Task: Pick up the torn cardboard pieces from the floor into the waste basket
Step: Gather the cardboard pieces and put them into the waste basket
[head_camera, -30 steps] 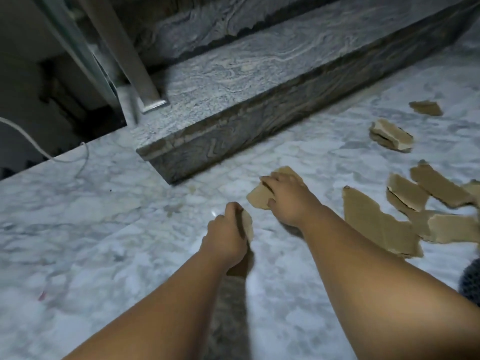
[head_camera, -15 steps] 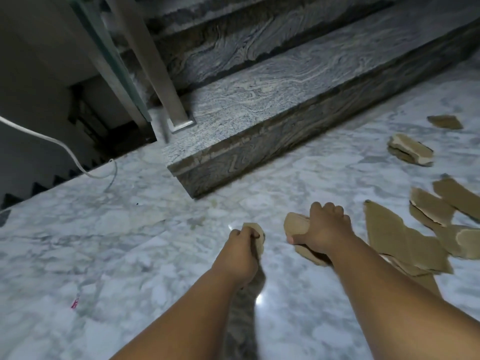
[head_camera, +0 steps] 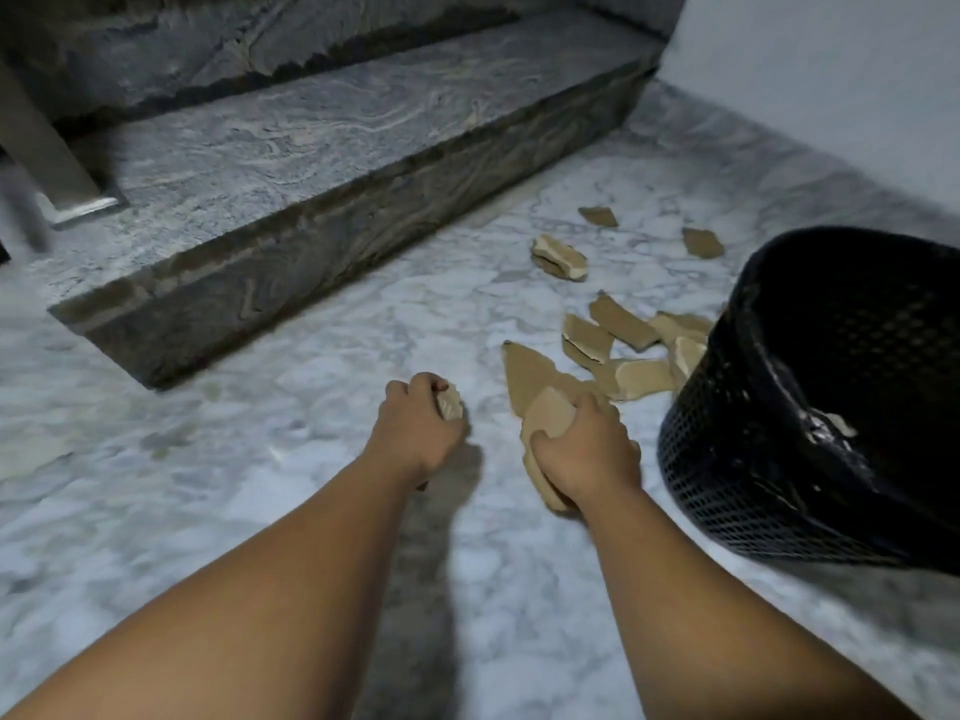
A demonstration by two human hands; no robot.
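Brown torn cardboard pcs, ragged edges. One small scrap [head_camera: 450, 402] is gripped in the left hand [head_camera: 415, 433]; a bigger flat pc [head_camera: 546, 423] is gripped in the right hand [head_camera: 587, 454], both just above the floor [head_camera: 311, 459]. A long pointed pc [head_camera: 524, 368] lies flat just beyond the right hand. An overlapping cluster [head_camera: 621, 330] lies next to it, touching the waste basket [head_camera: 727, 485]. Farther back are a folded double-layer pc [head_camera: 558, 257] and 2 small bits [head_camera: 598, 216] [head_camera: 702, 243], well apart. Basket is black plastic mesh w/ an open top, at right on the floor; pale scraps show inside.
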